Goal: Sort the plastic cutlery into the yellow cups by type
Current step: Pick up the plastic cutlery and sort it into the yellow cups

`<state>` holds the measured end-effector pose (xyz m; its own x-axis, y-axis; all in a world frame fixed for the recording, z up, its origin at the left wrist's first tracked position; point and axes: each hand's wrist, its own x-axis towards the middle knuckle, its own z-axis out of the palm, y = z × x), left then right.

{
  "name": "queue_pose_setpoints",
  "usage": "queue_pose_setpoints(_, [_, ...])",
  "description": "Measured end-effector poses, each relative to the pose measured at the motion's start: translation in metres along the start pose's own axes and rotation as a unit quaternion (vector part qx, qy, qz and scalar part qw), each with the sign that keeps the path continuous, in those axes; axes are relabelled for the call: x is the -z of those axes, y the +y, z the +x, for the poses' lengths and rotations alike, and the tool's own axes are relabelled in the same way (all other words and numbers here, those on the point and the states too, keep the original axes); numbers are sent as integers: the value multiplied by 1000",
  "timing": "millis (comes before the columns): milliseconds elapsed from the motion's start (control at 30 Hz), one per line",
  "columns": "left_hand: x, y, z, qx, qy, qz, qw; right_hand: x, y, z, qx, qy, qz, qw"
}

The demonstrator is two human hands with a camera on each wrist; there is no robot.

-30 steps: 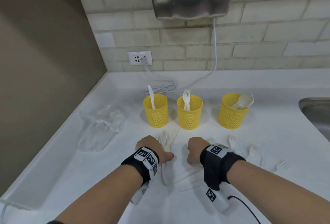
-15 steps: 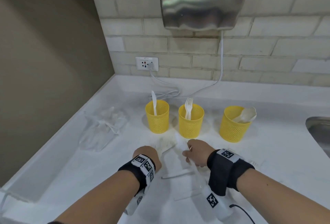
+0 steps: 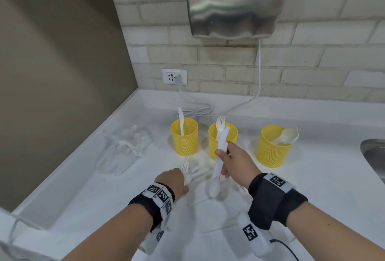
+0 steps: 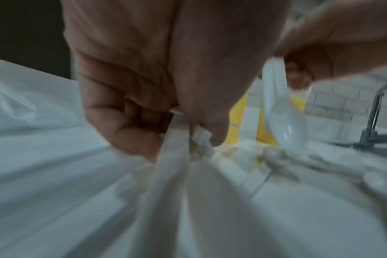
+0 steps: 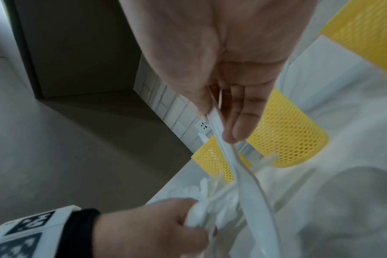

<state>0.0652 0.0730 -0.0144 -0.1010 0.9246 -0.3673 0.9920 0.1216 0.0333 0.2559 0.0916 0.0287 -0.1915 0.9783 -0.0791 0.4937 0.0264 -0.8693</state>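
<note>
A: Just ahead of the right hand [image 3: 230,162], the middle yellow mesh plastic cup [image 3: 212,148] with a white plastic fork [image 3: 220,124] in it is standing closest, almost touching the fingertips in the head view.

B: And what is that hand carrying?

A: It is pinching white plastic cutlery [image 3: 219,156] between thumb and fingers; a spoon bowl [image 3: 214,188] is hanging low, and a blade-like tip is pointing up toward the cups. The long axis is running nearly upright, leaning slightly away from the wrist.

B: So where should the pieces be going?

A: Judging by contents, the spoon belongs in the yellow cup of white spoons [image 3: 273,148], well off to that hand's right. The yellow cup holding one white knife [image 3: 184,140] is sitting forward and left, nearer the left hand [image 3: 173,181].

B: What is the left hand doing?

A: It is curling round a bunch of white forks [image 3: 185,167], low over the white counter [image 3: 312,188]. More loose cutlery is lying between the two hands.

B: The risk?

A: I think two mixed pieces in one pinch are needing separation before any drop.
</note>
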Motion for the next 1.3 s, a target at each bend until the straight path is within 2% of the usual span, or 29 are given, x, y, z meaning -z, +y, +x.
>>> queue_pose_setpoints(133, [16, -5, -12, -51, 30, -131, 990, -9, 9, -7, -55, -74, 30, 995])
queue_pose_setpoints(267, [19, 0, -21, -107, 32, -338, 935, -22, 0, -9, -36, -67, 146, 986])
queue_pose_setpoints(333, [17, 4, -25, -124, 47, -383, 914, -27, -7, -9, -29, -63, 171, 983])
queue_pose_setpoints(433, [17, 5, -28, -124, 86, -370, 917, -31, -13, -8, -22, -61, 183, 981])
queue_pose_setpoints(567, [18, 4, -33, -117, 87, -363, 920, -33, -18, -9, -16, -53, 167, 984])
queue_pose_setpoints(633, [17, 4, -33, -111, 91, -360, 922, -33, -21, -10, -5, -34, 123, 992])
queue_pose_setpoints(733, [13, 1, -33, -92, 102, -331, 933, -30, -25, -7, 27, 41, 55, 997])
queue_pose_setpoints(800, [11, -2, -33, -82, 112, -329, 934, -26, -27, -1, 59, 97, 52, 992])
queue_pose_setpoints(967, [12, -9, -32, -60, 139, -345, 927, -6, -38, 5, 74, 198, 168, 963])
queue_pose_setpoints(1033, [14, -11, -32, -55, 146, -352, 923, -3, -42, 4, 92, 222, 169, 956])
queue_pose_setpoints(1100, [16, -11, -32, -57, 147, -355, 922, -5, -44, 5, 84, 215, 156, 961])
queue_pose_setpoints(1200, [17, -8, -34, -82, 138, -358, 920, -13, -42, 9, 27, 130, 160, 978])
queue_pose_setpoints(1300, [14, -5, -34, -96, 136, -369, 914, -17, -45, 9, 31, 74, 130, 988])
